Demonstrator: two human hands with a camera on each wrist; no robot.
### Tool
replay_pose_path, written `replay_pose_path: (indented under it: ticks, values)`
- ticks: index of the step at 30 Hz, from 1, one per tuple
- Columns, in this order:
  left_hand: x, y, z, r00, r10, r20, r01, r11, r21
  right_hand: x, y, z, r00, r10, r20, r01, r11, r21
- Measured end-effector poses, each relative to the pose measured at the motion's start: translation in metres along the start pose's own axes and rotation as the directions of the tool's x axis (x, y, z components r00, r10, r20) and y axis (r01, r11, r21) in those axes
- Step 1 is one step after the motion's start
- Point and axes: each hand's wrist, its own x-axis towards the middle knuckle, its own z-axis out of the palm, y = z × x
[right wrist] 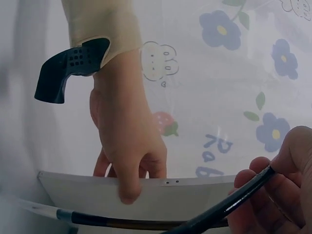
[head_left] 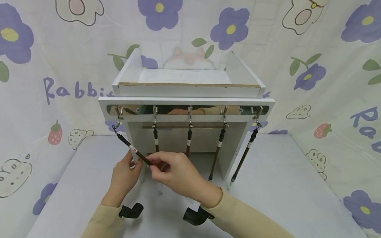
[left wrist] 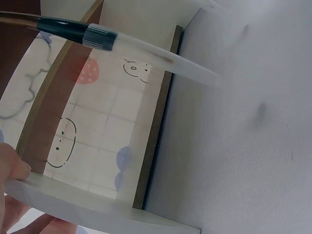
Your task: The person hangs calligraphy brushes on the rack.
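Note:
A dark calligraphy brush with a white label hangs by its loop from the leftmost hook, tilted down to the right. My right hand pinches its lower part between thumb and fingers; its tip is hidden behind the hand. My left hand grips the front edge of the stand's left side panel, thumb on one face and fingers on the other. Beside that panel, the left wrist view shows another brush with a clear cap over its tip.
More brushes hang from hooks on the metal strip along the white stand's front. An open tray-like shelf tops the stand. It stands on a white surface before a patterned cloth backdrop.

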Motion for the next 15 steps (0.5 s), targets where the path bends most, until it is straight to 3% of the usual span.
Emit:
replay_pose_path:
  ticks: [15]
  values:
    - [0.0008,0.0001,0.0012,1.0,-0.008,-0.003,0.008,1.0,0.009,-0.0027,0.0019,-0.0027,0.992,0.117,0.046,-0.123,0.982,0.146]
